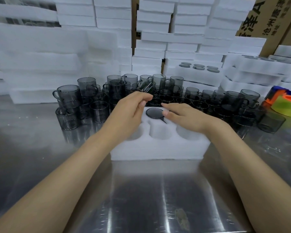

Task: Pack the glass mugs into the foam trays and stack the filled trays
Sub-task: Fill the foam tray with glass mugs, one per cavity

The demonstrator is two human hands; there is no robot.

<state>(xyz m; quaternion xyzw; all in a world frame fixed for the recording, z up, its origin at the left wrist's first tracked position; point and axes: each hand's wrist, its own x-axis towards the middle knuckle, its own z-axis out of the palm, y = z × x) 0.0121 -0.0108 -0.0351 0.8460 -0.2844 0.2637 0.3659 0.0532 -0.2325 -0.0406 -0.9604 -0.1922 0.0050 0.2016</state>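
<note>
A white foam tray (160, 147) with round pockets lies on the steel table in front of me. One smoky grey glass mug (154, 113) sits bottom-up in its far middle pocket; the near pockets hold nothing. My left hand (133, 106) hovers over the tray's far left, pinching a tilted glass mug (145, 86) held in the air. My right hand (183, 116) rests on the tray's far right, fingers spread, thumb beside the seated mug. Behind the tray stand several more grey mugs (97, 111), some stacked.
Filled foam trays (196, 73) are piled at the back right, with tall stacks of foam blocks (154, 27) and cardboard boxes (265, 17) behind. Rolls of coloured tape (287, 106) sit at the right edge. The steel table (141, 199) stretches toward me.
</note>
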